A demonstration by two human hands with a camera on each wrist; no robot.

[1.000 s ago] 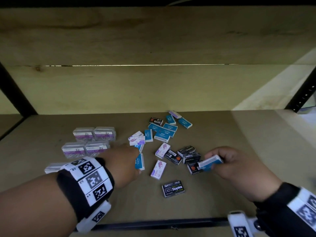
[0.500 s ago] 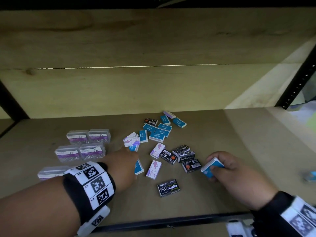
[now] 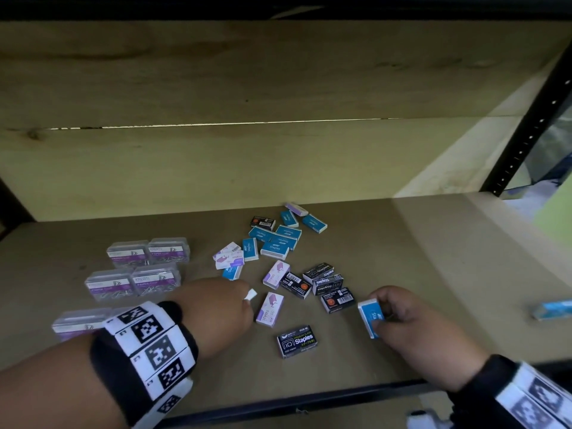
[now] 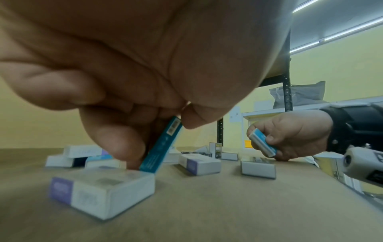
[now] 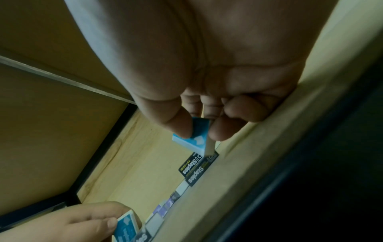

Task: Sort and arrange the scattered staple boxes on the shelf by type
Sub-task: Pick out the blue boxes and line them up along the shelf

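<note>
Small staple boxes lie scattered on the wooden shelf (image 3: 402,258): blue ones (image 3: 280,241) at the back, black ones (image 3: 326,281) in the middle, and purple-and-white ones (image 3: 270,308). My left hand (image 3: 216,311) pinches a blue box (image 4: 160,147) on edge between thumb and fingers, its lower end beside a purple-and-white box (image 4: 101,188). To the right, my right hand (image 3: 411,320) pinches another blue box (image 3: 370,315), also seen as the same blue box (image 5: 192,136) in the right wrist view. A single black box (image 3: 297,341) lies near the front between both hands.
Clear plastic paper-clip cases (image 3: 139,267) with purple labels stand grouped at the left. One blurred blue box (image 3: 552,309) lies alone at the far right. Black shelf posts (image 3: 532,113) frame the sides, and a black front rail (image 3: 294,400) runs along the shelf's near edge.
My right hand has drawn back toward the front right with its blue box. My left hand has tipped its blue box up on edge. The view has shifted right, showing the lone blue box.
</note>
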